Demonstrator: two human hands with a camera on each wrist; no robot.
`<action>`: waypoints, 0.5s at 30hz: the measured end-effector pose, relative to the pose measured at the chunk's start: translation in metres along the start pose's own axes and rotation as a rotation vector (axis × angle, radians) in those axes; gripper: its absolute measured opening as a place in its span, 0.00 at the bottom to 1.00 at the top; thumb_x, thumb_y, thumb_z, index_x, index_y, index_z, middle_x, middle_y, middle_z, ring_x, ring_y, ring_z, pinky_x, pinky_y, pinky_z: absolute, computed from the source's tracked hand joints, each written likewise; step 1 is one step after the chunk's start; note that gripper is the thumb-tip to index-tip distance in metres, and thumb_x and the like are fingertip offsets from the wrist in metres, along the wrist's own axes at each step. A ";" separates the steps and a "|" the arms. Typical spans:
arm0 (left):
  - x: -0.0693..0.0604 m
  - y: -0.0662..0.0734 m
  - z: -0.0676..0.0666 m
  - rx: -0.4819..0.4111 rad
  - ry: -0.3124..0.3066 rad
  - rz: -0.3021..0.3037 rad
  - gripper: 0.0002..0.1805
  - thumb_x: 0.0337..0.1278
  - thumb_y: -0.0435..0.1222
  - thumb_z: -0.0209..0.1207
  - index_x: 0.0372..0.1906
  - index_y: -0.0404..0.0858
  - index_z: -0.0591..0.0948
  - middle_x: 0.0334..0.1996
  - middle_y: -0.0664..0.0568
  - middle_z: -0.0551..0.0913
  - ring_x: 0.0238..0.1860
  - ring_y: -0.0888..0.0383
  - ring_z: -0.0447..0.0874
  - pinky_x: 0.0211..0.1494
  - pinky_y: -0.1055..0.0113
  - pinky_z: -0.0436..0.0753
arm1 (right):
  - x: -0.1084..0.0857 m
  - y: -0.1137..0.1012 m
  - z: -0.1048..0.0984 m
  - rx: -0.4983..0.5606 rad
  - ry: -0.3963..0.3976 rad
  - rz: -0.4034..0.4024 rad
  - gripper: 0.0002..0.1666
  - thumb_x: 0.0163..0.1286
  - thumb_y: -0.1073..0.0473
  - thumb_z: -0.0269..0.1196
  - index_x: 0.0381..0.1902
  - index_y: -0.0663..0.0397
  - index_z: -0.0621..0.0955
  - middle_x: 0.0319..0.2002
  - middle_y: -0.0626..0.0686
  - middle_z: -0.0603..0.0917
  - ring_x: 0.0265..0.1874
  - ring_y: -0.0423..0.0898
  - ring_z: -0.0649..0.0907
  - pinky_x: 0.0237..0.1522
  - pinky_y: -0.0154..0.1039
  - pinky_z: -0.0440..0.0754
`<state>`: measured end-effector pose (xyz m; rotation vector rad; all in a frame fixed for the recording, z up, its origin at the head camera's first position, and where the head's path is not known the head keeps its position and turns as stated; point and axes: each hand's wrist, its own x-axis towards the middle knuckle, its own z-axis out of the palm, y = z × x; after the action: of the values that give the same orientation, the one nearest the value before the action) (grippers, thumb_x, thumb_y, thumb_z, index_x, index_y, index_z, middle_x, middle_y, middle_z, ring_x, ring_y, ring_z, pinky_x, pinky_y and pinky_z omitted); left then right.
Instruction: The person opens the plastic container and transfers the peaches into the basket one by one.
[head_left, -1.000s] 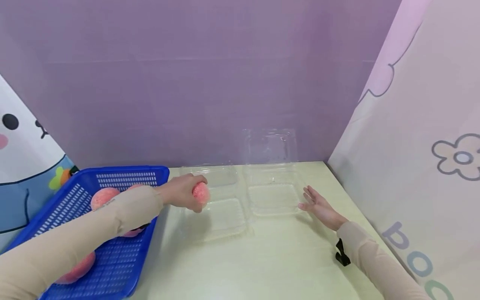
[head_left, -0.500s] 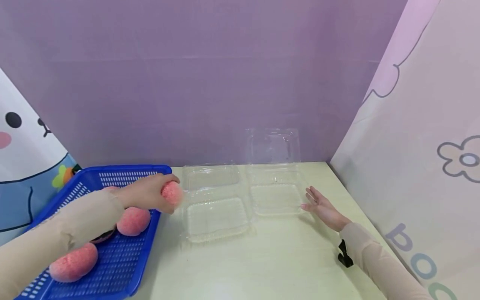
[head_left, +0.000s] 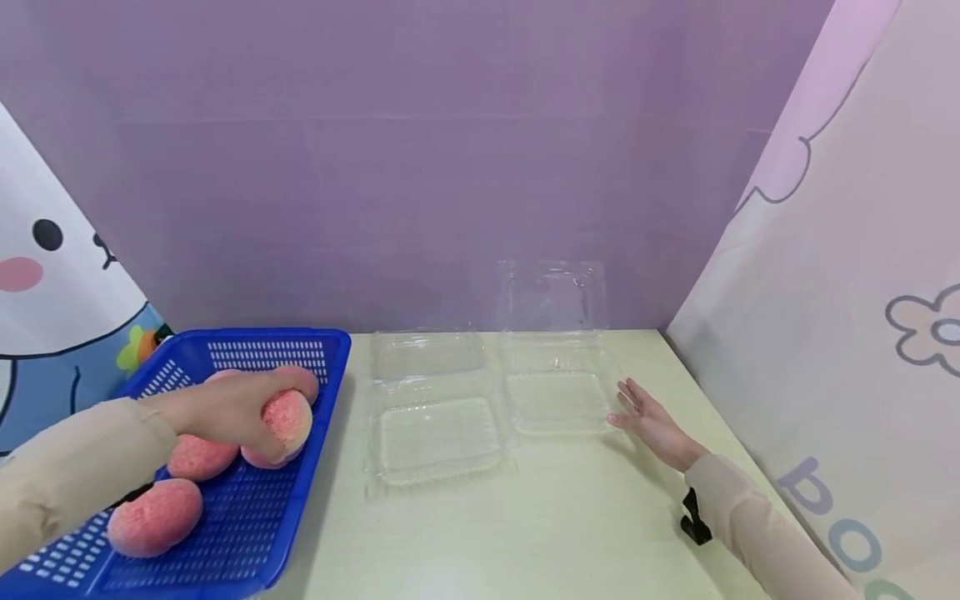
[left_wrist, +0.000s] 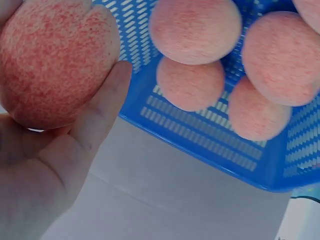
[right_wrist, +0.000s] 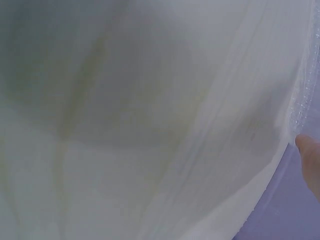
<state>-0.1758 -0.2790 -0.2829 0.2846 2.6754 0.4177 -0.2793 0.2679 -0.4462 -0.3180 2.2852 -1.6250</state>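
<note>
A pinkish-red peach is gripped in my left hand, over the blue basket in the head view. In the left wrist view, the thumb and fingers curve round this peach, beside several other peaches in the basket. My right hand has its fingers spread and straight, by the right edge of a clear plastic clamshell box with its lid up. Only a fingertip near the clear plastic shows in the right wrist view; whether it touches is hard to tell.
Left of that box, a second clear clamshell box lies open on the pale table. A purple backdrop rises behind, and a printed white panel borders the right side.
My left hand has moved left with the peach, from above the left clear box back over the basket. The right hand stays beside the right box. The view has shifted slightly left.
</note>
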 end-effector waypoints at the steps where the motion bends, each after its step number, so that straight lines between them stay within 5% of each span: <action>1: -0.002 -0.002 0.000 -0.011 -0.008 -0.009 0.46 0.27 0.57 0.70 0.61 0.55 0.65 0.57 0.51 0.70 0.56 0.45 0.66 0.49 0.39 0.72 | 0.000 0.000 0.000 0.000 -0.001 -0.001 0.55 0.66 0.56 0.56 0.69 0.59 0.28 0.72 0.58 0.34 0.70 0.58 0.40 0.67 0.60 0.43; 11: -0.002 -0.027 0.030 -0.073 -0.107 -0.067 0.43 0.24 0.44 0.74 0.57 0.50 0.69 0.44 0.54 0.75 0.43 0.54 0.74 0.46 0.44 0.78 | -0.001 0.001 -0.004 -0.015 0.009 -0.009 0.54 0.67 0.57 0.55 0.69 0.59 0.28 0.72 0.59 0.34 0.70 0.60 0.40 0.67 0.61 0.43; 15: -0.012 -0.021 0.036 -0.020 -0.100 -0.042 0.35 0.28 0.39 0.72 0.51 0.43 0.71 0.37 0.55 0.75 0.38 0.56 0.73 0.44 0.49 0.79 | -0.001 0.000 -0.003 -0.015 -0.001 -0.010 0.53 0.67 0.56 0.55 0.69 0.58 0.28 0.72 0.58 0.35 0.70 0.59 0.40 0.66 0.61 0.43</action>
<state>-0.1526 -0.2923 -0.3172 0.2373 2.5730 0.4062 -0.2792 0.2707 -0.4453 -0.3351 2.2996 -1.6126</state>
